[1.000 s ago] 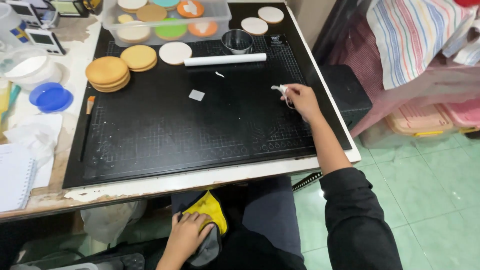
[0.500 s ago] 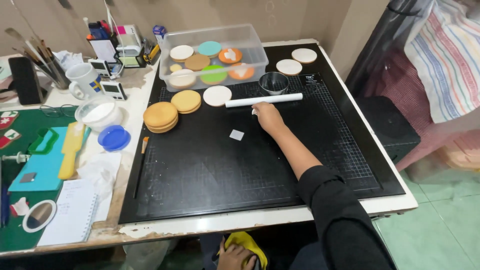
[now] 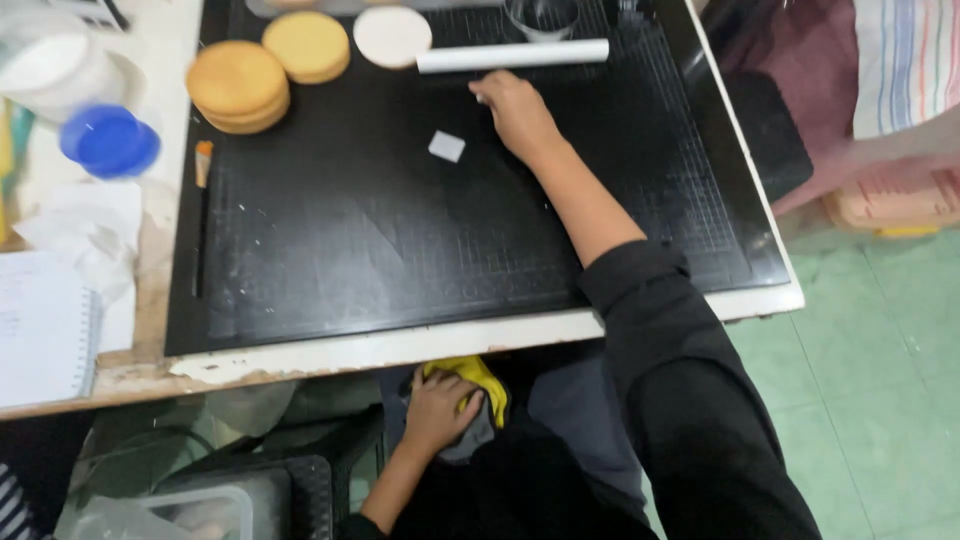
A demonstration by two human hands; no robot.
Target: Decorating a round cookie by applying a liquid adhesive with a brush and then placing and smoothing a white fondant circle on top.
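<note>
My right hand [image 3: 517,112] reaches across the black cutting mat [image 3: 400,230], fingers curled, just below a white rolling pin [image 3: 512,56]; whether it pinches something small I cannot tell. A small white square scrap [image 3: 447,146] lies on the mat to its left. My left hand [image 3: 437,408] rests in my lap under the table edge, gripping a yellow and grey cloth [image 3: 478,390]. Two stacks of tan round discs [image 3: 240,85] and one white disc [image 3: 392,36] sit at the mat's far left.
A blue lid [image 3: 110,141], a white cup [image 3: 45,66], crumpled paper [image 3: 85,225] and a notebook [image 3: 45,330] lie left of the mat. A small brush [image 3: 203,160] lies at the mat's left edge. A round metal cutter [image 3: 542,14] stands beyond the rolling pin. Striped cloth [image 3: 905,60] hangs right.
My right hand has moved from the mat's right side toward its middle, stopping below the rolling pin. The view has tilted down and closer. My left hand stays in my lap on the cloth.
</note>
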